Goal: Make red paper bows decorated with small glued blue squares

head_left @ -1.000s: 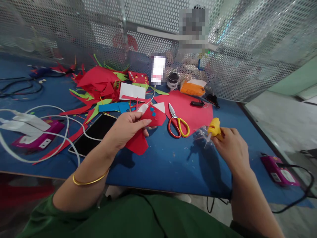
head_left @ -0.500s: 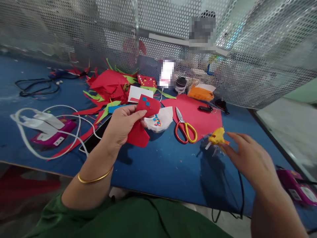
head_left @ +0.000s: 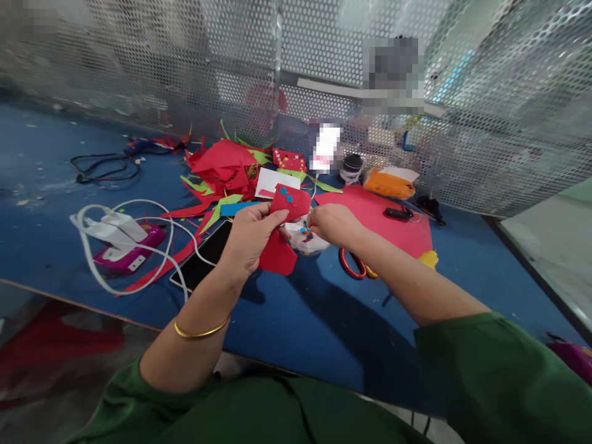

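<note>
My left hand point(head_left: 254, 237) is closed on a folded red paper piece point(head_left: 291, 200) with small blue squares stuck on its upper part; a lower red flap point(head_left: 278, 256) hangs below the fingers. Just right of it is a shallow white dish point(head_left: 317, 246) holding small blue, red and orange paper bits point(head_left: 306, 232). My right hand point(head_left: 333, 223) reaches over the dish with its fingertips pinched together at the bits. Whatever is between those fingertips is too small to make out. Under my right forearm lie scissors point(head_left: 352, 265) with red and yellow handles, partly hidden.
A yellow glue gun point(head_left: 428, 259) shows only partly behind my right forearm. Red sheet paper point(head_left: 365, 213), an orange packet point(head_left: 391, 184) and a black-lidded jar point(head_left: 352, 168) stand farther back. Red and green scraps point(head_left: 222, 163), white cables point(head_left: 171, 246) and a purple power strip point(head_left: 148, 243) lie left.
My right hand has left the yellow glue gun at the right and moved left to the white dish, its fingers now pinched. The left hand still holds the red paper; the view has shifted slightly.
</note>
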Demonstrator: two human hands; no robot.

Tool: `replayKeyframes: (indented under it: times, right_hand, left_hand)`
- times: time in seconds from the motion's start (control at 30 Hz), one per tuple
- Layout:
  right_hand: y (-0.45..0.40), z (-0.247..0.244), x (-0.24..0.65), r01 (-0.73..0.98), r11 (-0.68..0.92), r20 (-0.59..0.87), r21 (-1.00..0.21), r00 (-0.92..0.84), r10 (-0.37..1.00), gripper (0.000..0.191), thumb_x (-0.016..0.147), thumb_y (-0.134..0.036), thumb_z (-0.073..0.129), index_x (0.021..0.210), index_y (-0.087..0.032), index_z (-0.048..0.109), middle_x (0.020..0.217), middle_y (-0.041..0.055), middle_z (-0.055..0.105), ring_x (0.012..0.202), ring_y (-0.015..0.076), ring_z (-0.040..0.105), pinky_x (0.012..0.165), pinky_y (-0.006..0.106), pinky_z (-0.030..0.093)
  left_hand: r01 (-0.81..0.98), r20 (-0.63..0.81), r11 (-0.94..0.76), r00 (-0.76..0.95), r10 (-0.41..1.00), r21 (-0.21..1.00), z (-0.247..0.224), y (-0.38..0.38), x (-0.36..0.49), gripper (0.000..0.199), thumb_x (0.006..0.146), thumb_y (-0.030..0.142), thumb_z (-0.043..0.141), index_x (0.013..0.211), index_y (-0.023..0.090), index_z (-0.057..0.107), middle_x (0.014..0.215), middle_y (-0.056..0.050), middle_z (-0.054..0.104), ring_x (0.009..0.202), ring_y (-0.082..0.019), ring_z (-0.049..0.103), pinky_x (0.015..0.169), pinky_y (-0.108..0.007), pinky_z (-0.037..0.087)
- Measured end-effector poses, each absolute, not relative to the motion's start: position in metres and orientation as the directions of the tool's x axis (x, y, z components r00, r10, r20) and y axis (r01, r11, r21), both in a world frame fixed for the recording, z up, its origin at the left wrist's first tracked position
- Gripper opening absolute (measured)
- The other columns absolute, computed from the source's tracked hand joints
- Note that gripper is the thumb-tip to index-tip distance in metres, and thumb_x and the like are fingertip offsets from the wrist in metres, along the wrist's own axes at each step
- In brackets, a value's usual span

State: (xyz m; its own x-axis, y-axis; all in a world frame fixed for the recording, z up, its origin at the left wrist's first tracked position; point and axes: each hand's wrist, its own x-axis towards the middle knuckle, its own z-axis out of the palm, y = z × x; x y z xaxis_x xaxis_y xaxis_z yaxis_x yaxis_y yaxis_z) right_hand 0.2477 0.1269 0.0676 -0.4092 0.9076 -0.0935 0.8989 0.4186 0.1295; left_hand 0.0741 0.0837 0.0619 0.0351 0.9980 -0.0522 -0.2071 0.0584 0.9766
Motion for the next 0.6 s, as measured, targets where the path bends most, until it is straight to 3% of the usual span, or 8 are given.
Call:
replayKeyframes:
  times: [0.27,0.6]
  right_hand:
    - [0.13,0.06,0.245,0.882,0.426,-0.203,0.203,-0.387,0.899,0.022,0.085,-0.019,0.056,0.094,-0.02,0.077,0.091,0.0107,0.076,0.089,0.0247,0.069,0.06,0.028,0.038]
    - [0.126,0.058,0.241,0.856,0.461,-0.21,0.234,-0.419,0.884,0.023,0.087,-0.016,0.053,0.093,-0.015,0.076,0.093,0.0133,0.076,0.089,0.0252,0.07,0.063,0.029,0.04]
  left_hand:
    - [-0.209,-0.059,0.076,0.086,0.994,0.975,0.065,0.079,0.075,0.02,0.071,0.031,0.074,0.08,0.014,0.072,0.054,0.001,0.065,0.044,-0.01,0.057,0.043,-0.018,0.045]
    - [-0.196,-0.058,0.076,0.096,0.994,0.978,0.063,0.078,0.075,0.02,0.073,0.031,0.075,0.083,0.015,0.072,0.055,0.0,0.066,0.045,-0.011,0.058,0.045,-0.019,0.046]
